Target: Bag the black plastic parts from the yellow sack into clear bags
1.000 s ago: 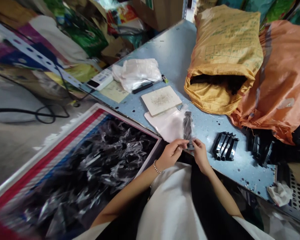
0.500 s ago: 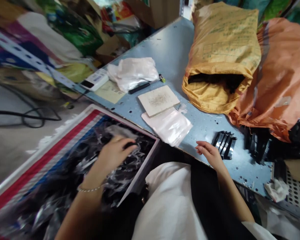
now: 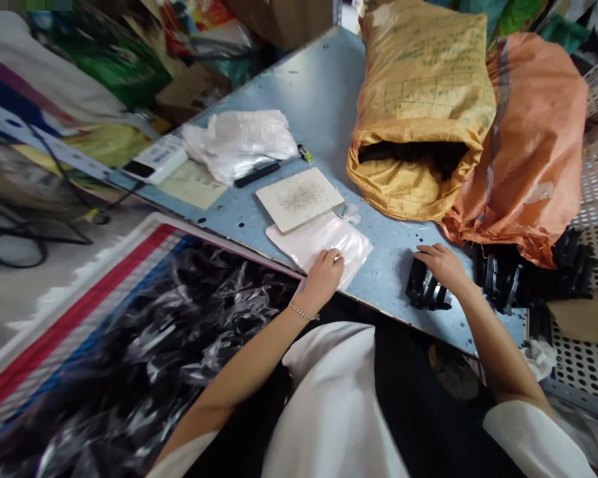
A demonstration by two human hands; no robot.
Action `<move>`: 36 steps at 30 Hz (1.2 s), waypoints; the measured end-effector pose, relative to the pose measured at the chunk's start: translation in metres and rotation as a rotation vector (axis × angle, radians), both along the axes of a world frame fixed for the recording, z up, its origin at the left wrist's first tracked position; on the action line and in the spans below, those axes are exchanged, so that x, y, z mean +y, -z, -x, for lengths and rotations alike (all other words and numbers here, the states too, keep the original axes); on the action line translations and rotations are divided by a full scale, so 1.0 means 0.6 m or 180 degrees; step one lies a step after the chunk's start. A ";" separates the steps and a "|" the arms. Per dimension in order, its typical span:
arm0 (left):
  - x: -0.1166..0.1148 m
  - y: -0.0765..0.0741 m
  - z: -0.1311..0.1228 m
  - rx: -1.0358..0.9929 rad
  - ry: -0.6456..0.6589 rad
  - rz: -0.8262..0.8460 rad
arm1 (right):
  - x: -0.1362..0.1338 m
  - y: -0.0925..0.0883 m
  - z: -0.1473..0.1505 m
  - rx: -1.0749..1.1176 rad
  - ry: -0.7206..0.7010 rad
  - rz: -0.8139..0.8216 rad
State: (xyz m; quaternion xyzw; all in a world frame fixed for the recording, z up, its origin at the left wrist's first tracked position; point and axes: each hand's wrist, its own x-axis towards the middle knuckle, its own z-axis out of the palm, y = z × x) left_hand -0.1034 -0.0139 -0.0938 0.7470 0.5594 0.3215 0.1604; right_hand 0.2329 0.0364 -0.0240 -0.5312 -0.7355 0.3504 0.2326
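Observation:
My left hand (image 3: 323, 279) rests on a stack of translucent plastic bags (image 3: 329, 249) near the table's front edge, and it holds nothing I can make out. My right hand (image 3: 443, 265) lies over a group of black ribbed plastic parts (image 3: 426, 290), its fingers on them and hiding part of the group. More of these black parts (image 3: 503, 282) lie in a heap further right, under the orange sack's lower edge. To my left, a large bin (image 3: 144, 332) with a striped red, white and blue side holds many black parts in shiny plastic bags.
The blue speckled table (image 3: 329, 86) holds a yellow woven sack (image 3: 418, 86) with black contents, an orange sack (image 3: 528, 133), a dusty white board (image 3: 299, 199), crumpled plastic (image 3: 239, 146), a black-handled tool (image 3: 256, 174) and a white device (image 3: 154, 159). Perforated metal (image 3: 588, 352) stands right.
My left hand has moved out of the bin and onto the plastic bags. My right hand has moved from the table's front edge onto the black parts.

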 end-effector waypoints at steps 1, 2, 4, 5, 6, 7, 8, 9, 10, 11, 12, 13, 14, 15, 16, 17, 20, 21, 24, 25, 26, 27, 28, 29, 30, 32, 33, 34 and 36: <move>0.012 0.004 -0.006 -0.0054 -0.0041 0.0074 | 0.000 -0.003 0.003 0.0142 0.0009 0.0087; 0.023 0.006 -0.005 -0.0152 -0.0081 0.0182 | -0.004 -0.006 0.006 0.0285 0.0055 0.0181; 0.040 0.005 0.012 -0.0455 -0.0137 0.0519 | -0.019 -0.009 0.016 0.0492 0.0205 0.0374; 0.047 0.002 0.024 -0.0657 -0.0171 0.0752 | -0.029 -0.007 0.023 0.0559 0.0266 0.0462; 0.053 -0.001 0.035 -0.0886 -0.0212 0.1030 | -0.040 -0.002 0.032 0.0596 0.0282 0.0538; 0.057 -0.005 0.045 -0.1110 -0.0260 0.1307 | -0.052 0.004 0.044 0.0672 0.0279 0.0651; 0.061 -0.007 0.051 -0.1311 -0.0308 0.1536 | -0.065 0.013 0.059 0.0839 0.0284 0.0859; 0.064 -0.008 0.054 -0.1517 -0.0356 0.1708 | -0.077 0.023 0.075 0.1094 0.0287 0.1164; 0.066 -0.008 0.055 -0.1735 -0.0406 0.1815 | -0.089 0.034 0.093 0.1410 0.0279 0.1549; 0.067 -0.007 0.054 -0.1944 -0.0450 0.1851 | -0.100 0.045 0.111 0.1767 0.0266 0.1978; 0.068 -0.005 0.052 -0.2115 -0.0496 0.1819 | -0.109 0.056 0.129 0.2123 0.0248 0.2410; 0.067 -0.003 0.050 -0.2212 -0.0536 0.1739 | -0.118 0.066 0.145 0.2425 0.0230 0.2790; 0.066 -0.001 0.049 -0.2197 -0.0554 0.1620 | -0.125 0.077 0.160 0.2633 0.0210 0.3089; 0.063 0.000 0.049 -0.2056 -0.0532 0.1461 | -0.130 0.086 0.172 0.2802 0.0225 0.3321; 0.061 0.000 0.051 -0.1799 -0.0464 0.1253 | -0.133 0.095 0.182 0.2957 0.0279 0.3514; 0.058 0.000 0.053 -0.1456 -0.0358 0.1006 | -0.135 0.103 0.189 0.3097 0.0342 0.3707; 0.049 0.000 0.062 -0.0365 0.0033 0.0305 | -0.136 0.119 0.197 0.3574 0.0457 0.4248; 0.045 0.000 0.063 -0.0109 0.0131 0.0168 | -0.135 0.121 0.198 0.3776 0.0476 0.4386; 0.028 -0.004 0.054 0.0127 0.0213 0.0035 | -0.134 0.120 0.205 0.4363 0.0598 0.4514; 0.020 -0.009 0.046 0.0059 0.0198 0.0013 | -0.134 0.119 0.211 0.4496 0.0658 0.4438; 0.009 -0.016 0.037 -0.0057 0.0191 -0.0011 | -0.134 0.119 0.218 0.4564 0.0706 0.4308; -0.003 -0.024 0.027 -0.0205 0.0215 -0.0041 | -0.134 0.118 0.226 0.4549 0.0754 0.4108; -0.016 -0.035 0.016 -0.0365 0.0298 -0.0074 | -0.134 0.118 0.234 0.4399 0.0817 0.3820; -0.030 -0.046 0.005 -0.0531 0.0434 -0.0105 | -0.135 0.117 0.243 0.4156 0.0900 0.3475; -0.044 -0.056 -0.006 -0.0691 0.0605 -0.0129 | -0.136 0.116 0.250 0.3869 0.0984 0.3130; -0.068 -0.071 -0.022 -0.0951 0.0910 -0.0127 | -0.140 0.110 0.261 0.3404 0.1140 0.2578; -0.077 -0.073 -0.026 -0.1034 0.0960 -0.0108 | -0.144 0.105 0.264 0.3254 0.1202 0.2388; -0.082 -0.072 -0.028 -0.1080 0.0903 -0.0077 | -0.147 0.099 0.265 0.3109 0.1254 0.2214; -0.086 -0.060 -0.023 -0.1034 0.0519 -0.0042 | -0.155 0.088 0.263 0.2672 0.1351 0.1766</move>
